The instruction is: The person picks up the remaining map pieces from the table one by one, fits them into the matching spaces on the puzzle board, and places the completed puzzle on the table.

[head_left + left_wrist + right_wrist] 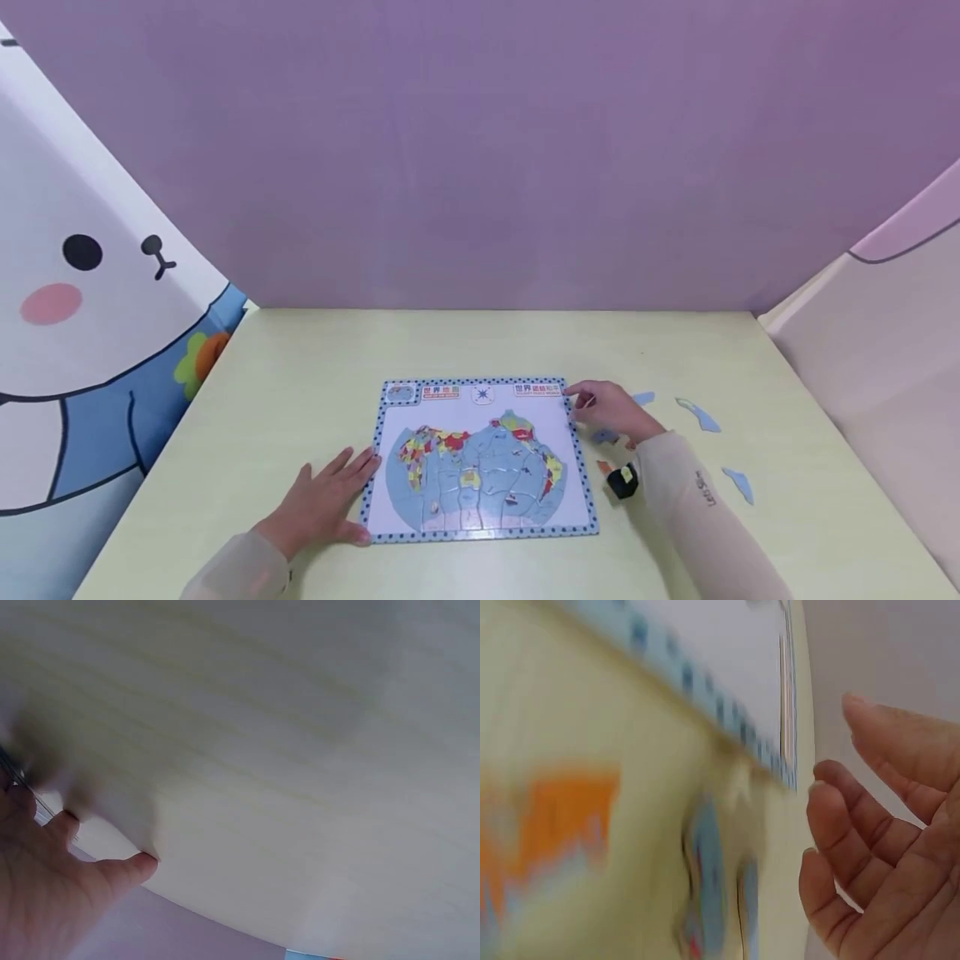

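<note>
A world-map jigsaw board (pixel 450 414) with a dotted blue border lies flat on the table. Many map pieces sit joined in it, and a gap shows at the upper middle of the map. My left hand (pixel 322 504) rests at the board's left edge with fingers spread; the left wrist view shows its thumb (pixel 131 874) on the tabletop. Beside the board's upper right corner is my right hand (pixel 611 408). In the right wrist view its fingers (pixel 829 814) are loosely bent with nothing between them. Blue puzzle pieces (pixel 711 870) lie below that corner, near an orange-and-blue piece (pixel 570 810), blurred.
More loose pieces lie right of the board: a long blue-green one (pixel 701 417), a blue one (pixel 739 483) and one (pixel 643 398) behind the right hand. A black wrist camera (pixel 622 481) sits at the right cuff. A purple wall (pixel 495 167) rises behind the table (pixel 315 358).
</note>
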Motion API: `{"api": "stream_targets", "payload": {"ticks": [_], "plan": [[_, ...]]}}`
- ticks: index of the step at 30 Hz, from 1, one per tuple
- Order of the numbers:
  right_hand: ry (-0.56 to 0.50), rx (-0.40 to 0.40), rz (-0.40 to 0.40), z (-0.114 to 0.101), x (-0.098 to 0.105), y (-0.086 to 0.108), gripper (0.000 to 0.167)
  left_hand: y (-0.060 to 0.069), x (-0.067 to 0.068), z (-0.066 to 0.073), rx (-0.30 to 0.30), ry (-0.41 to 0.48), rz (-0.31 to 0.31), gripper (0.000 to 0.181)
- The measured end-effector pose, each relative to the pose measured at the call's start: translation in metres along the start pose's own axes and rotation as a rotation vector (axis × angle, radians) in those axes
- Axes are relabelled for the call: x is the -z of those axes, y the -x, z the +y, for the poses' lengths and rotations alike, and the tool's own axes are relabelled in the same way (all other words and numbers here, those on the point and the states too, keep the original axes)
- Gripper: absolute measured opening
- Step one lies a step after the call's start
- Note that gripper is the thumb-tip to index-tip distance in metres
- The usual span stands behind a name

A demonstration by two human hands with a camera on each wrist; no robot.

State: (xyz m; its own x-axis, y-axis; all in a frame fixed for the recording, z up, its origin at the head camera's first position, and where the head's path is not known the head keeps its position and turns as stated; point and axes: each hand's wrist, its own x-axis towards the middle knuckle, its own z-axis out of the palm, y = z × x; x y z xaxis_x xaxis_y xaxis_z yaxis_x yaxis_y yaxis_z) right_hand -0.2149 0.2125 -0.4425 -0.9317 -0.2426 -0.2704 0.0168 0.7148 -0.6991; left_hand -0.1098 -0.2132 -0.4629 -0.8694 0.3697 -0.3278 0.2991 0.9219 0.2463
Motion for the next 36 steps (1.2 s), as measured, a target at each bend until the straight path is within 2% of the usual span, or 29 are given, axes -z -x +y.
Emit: {"api": "stream_targets", "payload": {"ticks": [8,15,23,26,32,36], "plan": [[0.119,-0.061,-0.011,0.022,0.034,0.027,0.031,0.002,0.003,0.002,-0.005,-0.043,0.005,0.104],[0.202,0.017,-0.010,0.046,0.048,0.045,0.030,0.000,0.006,-0.005,-0.041,-0.110,0.038,0.107],[0.243,0.006,0.055,0.062,0.045,0.056,0.029,-0.011,0.018,-0.005,-0.029,-0.151,-0.024,0.111],[0.240,-0.018,0.088,0.063,0.042,0.059,0.029,-0.011,0.017,-0.006,-0.041,-0.141,-0.007,0.111],[0.225,-0.111,0.104,0.067,0.036,0.068,0.025,-0.005,0.008,-0.006,-0.094,-0.114,0.042,0.117],[0.231,-0.115,0.120,0.067,0.032,0.070,0.018,-0.004,0.003,-0.005,-0.093,-0.110,0.064,0.115]]}}
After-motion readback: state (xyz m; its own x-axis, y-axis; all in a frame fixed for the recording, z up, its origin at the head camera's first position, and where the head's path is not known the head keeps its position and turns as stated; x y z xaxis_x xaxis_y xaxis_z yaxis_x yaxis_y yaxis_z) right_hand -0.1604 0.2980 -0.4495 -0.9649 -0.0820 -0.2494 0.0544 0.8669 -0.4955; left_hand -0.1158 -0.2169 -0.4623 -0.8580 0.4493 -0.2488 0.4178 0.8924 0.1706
